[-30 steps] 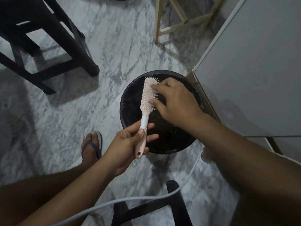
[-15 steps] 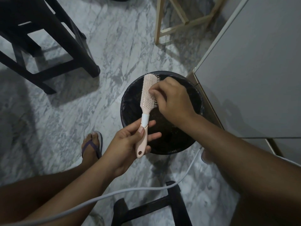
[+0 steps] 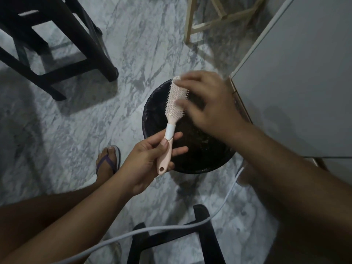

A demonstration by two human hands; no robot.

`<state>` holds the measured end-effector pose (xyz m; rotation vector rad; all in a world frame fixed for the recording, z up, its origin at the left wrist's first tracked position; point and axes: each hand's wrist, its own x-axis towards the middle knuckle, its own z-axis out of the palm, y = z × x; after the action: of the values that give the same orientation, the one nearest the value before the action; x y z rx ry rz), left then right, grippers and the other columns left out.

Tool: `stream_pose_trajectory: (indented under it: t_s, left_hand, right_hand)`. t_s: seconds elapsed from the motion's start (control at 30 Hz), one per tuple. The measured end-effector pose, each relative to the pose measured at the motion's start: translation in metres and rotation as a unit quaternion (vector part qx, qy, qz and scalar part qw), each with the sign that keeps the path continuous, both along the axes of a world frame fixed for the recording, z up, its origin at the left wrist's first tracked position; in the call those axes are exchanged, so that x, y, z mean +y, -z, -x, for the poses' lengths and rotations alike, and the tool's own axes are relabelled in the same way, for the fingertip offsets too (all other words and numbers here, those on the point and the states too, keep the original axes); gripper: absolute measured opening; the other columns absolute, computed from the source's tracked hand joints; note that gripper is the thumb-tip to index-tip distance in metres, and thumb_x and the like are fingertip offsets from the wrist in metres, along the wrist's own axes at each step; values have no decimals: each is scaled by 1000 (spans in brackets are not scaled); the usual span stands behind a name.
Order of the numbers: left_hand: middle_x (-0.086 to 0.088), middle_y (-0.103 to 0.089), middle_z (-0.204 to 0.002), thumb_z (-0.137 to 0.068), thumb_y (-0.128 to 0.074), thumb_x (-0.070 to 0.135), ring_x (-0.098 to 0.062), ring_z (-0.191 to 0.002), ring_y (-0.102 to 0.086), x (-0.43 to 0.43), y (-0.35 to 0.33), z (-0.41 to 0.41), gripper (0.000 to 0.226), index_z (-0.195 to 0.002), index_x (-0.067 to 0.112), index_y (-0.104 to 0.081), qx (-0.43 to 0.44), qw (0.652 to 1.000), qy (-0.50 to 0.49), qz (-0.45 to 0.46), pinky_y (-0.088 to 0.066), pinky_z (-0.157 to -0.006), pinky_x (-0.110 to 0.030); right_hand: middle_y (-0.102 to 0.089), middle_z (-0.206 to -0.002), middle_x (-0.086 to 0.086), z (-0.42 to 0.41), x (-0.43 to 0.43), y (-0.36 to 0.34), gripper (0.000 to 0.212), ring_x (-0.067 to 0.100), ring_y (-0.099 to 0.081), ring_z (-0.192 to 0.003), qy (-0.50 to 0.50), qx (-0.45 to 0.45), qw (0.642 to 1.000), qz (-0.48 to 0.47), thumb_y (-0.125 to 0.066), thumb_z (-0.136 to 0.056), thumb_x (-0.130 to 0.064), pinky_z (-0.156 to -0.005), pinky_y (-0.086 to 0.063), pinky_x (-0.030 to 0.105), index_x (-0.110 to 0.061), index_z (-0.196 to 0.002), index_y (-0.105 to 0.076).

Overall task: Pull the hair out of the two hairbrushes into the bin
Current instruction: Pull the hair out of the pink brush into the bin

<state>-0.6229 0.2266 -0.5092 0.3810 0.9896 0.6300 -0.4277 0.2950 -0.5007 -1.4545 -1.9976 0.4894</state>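
A pale pink hairbrush (image 3: 172,113) with a white collar is held over the round black bin (image 3: 152,119) on the marble floor. My left hand (image 3: 150,159) grips its handle, bristles facing right. My right hand (image 3: 207,103) is blurred beside the bristles, fingers spread and touching the brush head near its tip and its middle. Whether any hair is between the fingers cannot be seen. Only one brush is in view.
A white cabinet (image 3: 295,77) stands right of the bin, touching its rim. A black stool (image 3: 57,46) is at upper left, a light wooden frame (image 3: 219,20) at top. A grey cable (image 3: 171,227) crosses a black frame (image 3: 202,235) below. My sandalled foot (image 3: 108,161) is left of the bin.
My right hand went from pinching at the bristles to a spread, moving pose further right and up. The brush tilted slightly; my left hand kept its grip.
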Motion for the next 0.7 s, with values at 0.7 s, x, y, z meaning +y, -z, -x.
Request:
stream_pose_trajectory:
  t_s: [0.7]
  left_hand:
    - [-3,-71,-128,-92,-52,14,-22,-100,-73,-5,4,2,48,-140,13,-57,-2,1000,25,-5,-48,-54,-24]
  right_hand:
    - [-74,-112,-1,-20,18,-6,46,-1,-72,-90,120,176,951,225,-88,-73,-24,-88,-58,20,-13,-115,-73]
